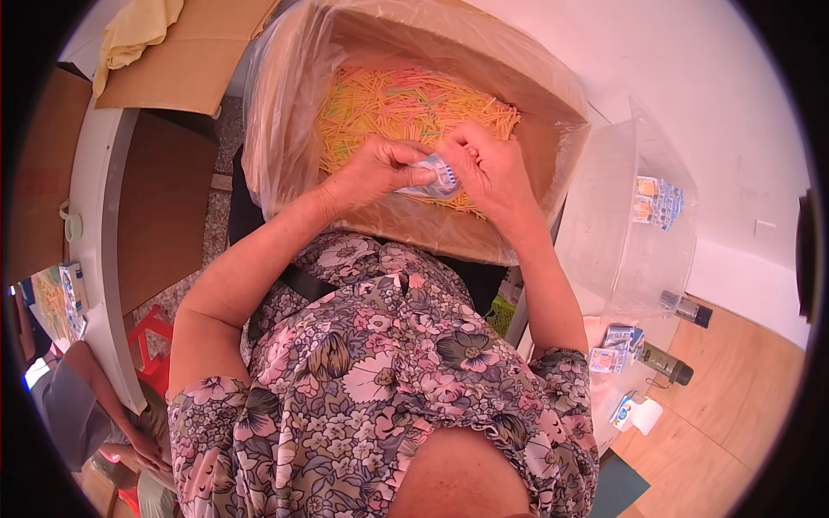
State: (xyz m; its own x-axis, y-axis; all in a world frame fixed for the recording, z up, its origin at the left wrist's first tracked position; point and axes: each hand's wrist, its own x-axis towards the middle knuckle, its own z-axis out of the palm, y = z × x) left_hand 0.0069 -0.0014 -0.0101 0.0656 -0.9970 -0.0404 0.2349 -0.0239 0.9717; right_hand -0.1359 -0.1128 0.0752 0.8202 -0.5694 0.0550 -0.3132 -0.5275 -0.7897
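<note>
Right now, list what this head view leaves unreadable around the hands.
- Small blue-white packet: mostly covered by left hand and right hand; its shape unclear.
- Coloured sticks in the lined box: too fine to count.
- Clear tub: contents blurred near rim.

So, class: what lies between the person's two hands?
In the head view, a small blue-and-white packet is pinched between the left hand and the right hand, above the box of coloured sticks.

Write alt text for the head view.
Both hands, left hand and right hand, hold a small blue-and-white packet over a plastic-lined box of yellow straws. A clear tub with two more packets stands to the right.
</note>
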